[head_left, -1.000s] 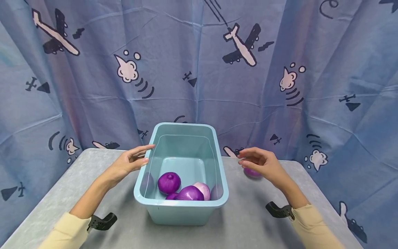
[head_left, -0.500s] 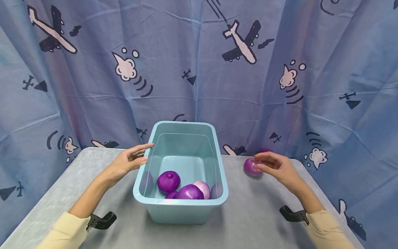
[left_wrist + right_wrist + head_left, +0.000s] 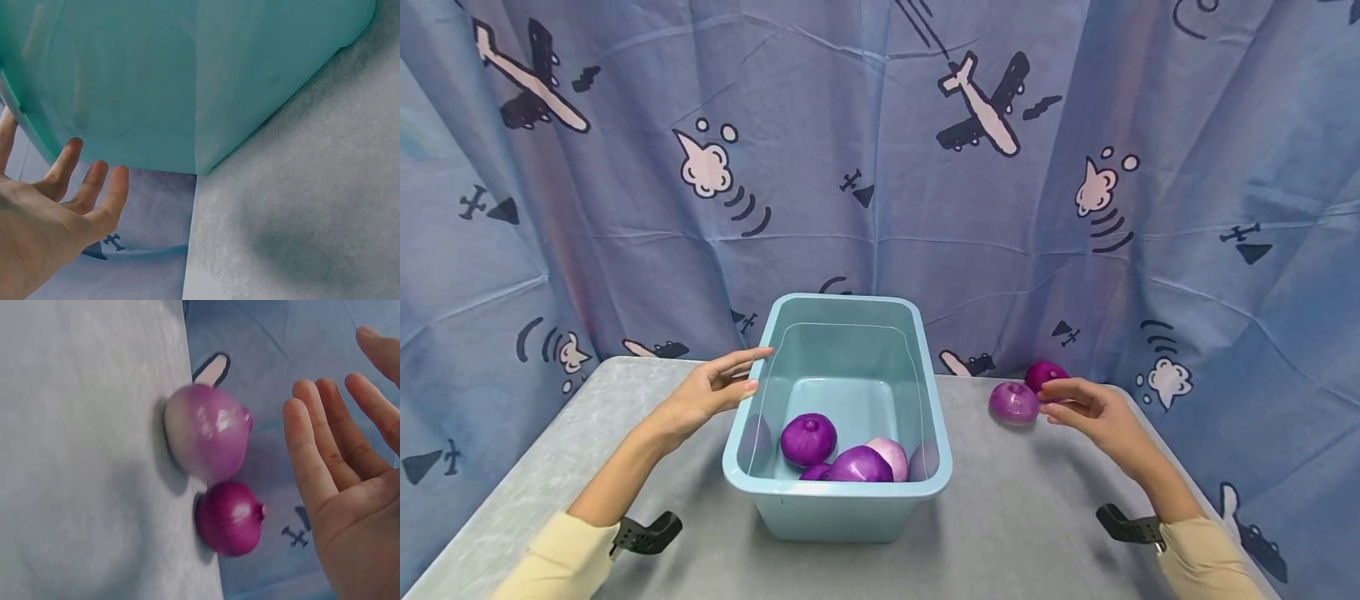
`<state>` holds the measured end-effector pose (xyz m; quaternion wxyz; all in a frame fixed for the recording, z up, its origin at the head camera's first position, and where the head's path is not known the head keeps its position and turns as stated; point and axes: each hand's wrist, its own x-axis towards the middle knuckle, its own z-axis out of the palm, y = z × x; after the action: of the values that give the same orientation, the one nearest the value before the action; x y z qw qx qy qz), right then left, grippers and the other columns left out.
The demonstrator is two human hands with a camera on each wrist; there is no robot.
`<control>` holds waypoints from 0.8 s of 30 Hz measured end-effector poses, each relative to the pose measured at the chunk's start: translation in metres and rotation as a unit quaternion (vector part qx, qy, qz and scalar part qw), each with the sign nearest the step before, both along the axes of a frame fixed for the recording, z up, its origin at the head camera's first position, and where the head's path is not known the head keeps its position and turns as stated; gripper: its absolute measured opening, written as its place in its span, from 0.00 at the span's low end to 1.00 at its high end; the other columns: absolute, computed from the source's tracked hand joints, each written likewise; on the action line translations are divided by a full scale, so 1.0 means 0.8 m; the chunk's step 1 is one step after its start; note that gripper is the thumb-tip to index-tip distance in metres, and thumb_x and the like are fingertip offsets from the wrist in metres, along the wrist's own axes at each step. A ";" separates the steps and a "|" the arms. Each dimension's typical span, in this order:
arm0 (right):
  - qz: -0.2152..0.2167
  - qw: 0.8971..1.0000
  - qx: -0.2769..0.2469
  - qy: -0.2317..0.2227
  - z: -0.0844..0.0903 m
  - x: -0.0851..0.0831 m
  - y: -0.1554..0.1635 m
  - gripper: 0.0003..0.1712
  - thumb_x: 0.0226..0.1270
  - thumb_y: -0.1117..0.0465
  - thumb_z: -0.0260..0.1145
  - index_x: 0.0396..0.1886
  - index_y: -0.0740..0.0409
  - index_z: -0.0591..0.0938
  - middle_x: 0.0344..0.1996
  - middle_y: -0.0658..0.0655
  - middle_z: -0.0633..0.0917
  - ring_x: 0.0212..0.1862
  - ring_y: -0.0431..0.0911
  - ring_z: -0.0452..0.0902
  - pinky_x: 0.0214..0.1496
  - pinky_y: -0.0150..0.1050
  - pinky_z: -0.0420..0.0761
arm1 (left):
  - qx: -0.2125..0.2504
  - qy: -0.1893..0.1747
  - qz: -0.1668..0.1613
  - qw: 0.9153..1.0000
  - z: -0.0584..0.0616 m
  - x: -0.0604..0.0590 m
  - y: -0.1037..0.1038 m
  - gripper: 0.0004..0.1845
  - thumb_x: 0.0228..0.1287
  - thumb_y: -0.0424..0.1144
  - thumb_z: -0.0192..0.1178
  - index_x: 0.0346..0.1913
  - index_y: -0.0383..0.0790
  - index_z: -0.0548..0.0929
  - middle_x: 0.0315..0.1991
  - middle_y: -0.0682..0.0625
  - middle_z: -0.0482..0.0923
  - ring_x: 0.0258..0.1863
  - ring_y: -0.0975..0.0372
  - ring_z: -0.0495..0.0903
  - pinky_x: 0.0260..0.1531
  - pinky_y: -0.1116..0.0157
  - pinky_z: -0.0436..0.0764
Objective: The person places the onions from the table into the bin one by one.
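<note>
A light blue plastic bin (image 3: 838, 492) stands mid-table and holds several purple onions (image 3: 808, 439). My left hand (image 3: 715, 392) is open, its fingers against the bin's left wall (image 3: 156, 94). Two more purple onions lie on the table at the far right: a paler one (image 3: 1013, 402) (image 3: 208, 432) and a darker one (image 3: 1045, 375) (image 3: 230, 518) behind it. My right hand (image 3: 1086, 414) (image 3: 344, 487) hovers open just right of them, fingers straight, holding nothing.
The grey table (image 3: 1015, 517) ends at a blue curtain (image 3: 880, 167) printed with planes, right behind the bin and the onions. Black wrist mounts (image 3: 647, 533) sit on both forearms.
My right hand has let go of the paler onion and drawn back to the right, uncovering the darker onion behind it. The left hand has stayed on the bin.
</note>
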<state>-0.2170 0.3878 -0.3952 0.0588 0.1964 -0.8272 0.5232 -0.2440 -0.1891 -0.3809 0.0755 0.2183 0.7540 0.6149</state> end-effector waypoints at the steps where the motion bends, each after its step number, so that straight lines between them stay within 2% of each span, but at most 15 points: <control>1: -0.001 1.000 0.002 0.002 -0.002 0.000 0.003 0.18 0.73 0.71 0.65 0.58 0.75 0.78 0.51 0.65 0.84 0.48 0.46 0.86 0.47 0.37 0.83 | 0.000 0.000 0.000 1.000 0.000 0.000 0.000 0.29 0.74 0.40 0.62 0.75 0.43 0.70 0.71 0.37 0.66 0.62 0.49 0.74 0.57 0.52 0.75; 6: -0.016 1.000 0.013 -0.004 -0.013 -0.001 0.013 0.20 0.74 0.68 0.65 0.60 0.76 0.76 0.53 0.70 0.82 0.49 0.46 0.85 0.46 0.37 0.84 | 0.003 -0.001 -0.001 1.000 0.000 0.000 0.000 0.29 0.74 0.40 0.62 0.75 0.43 0.70 0.71 0.37 0.66 0.62 0.49 0.74 0.56 0.54 0.76; 11: -0.053 0.998 0.038 -0.020 -0.030 -0.005 0.022 0.25 0.74 0.62 0.68 0.63 0.72 0.75 0.56 0.71 0.80 0.50 0.40 0.83 0.47 0.34 0.83 | 0.002 -0.002 -0.002 1.000 0.000 0.000 0.001 0.29 0.74 0.40 0.62 0.75 0.43 0.70 0.71 0.37 0.66 0.62 0.49 0.74 0.56 0.54 0.76; 17: -0.074 0.996 0.040 -0.026 -0.045 -0.012 0.024 0.30 0.72 0.61 0.69 0.67 0.70 0.72 0.60 0.75 0.76 0.52 0.36 0.80 0.49 0.29 0.80 | -0.003 -0.003 0.002 1.000 0.001 0.001 0.001 0.29 0.74 0.41 0.62 0.75 0.43 0.71 0.70 0.37 0.67 0.61 0.49 0.74 0.56 0.52 0.76; 19: -0.077 0.996 0.042 -0.032 -0.049 -0.014 0.024 0.32 0.72 0.60 0.70 0.69 0.70 0.71 0.61 0.74 0.75 0.55 0.41 0.80 0.49 0.28 0.79 | -0.004 -0.004 0.001 1.000 0.002 0.001 0.002 0.29 0.74 0.41 0.62 0.75 0.44 0.71 0.70 0.37 0.67 0.62 0.49 0.74 0.57 0.51 0.75; 24: -0.074 0.995 0.036 -0.052 -0.056 -0.019 0.021 0.37 0.71 0.60 0.71 0.73 0.68 0.66 0.65 0.74 0.72 0.62 0.63 0.75 0.50 0.31 0.79 | -0.005 -0.003 0.001 1.000 0.002 0.002 0.002 0.29 0.74 0.41 0.62 0.75 0.44 0.71 0.71 0.37 0.66 0.63 0.48 0.73 0.58 0.50 0.74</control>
<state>-0.2320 0.4050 -0.4403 0.0478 0.1093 -0.8595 0.4970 -0.2423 -0.1872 -0.3792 0.0787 0.2153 0.7568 0.6121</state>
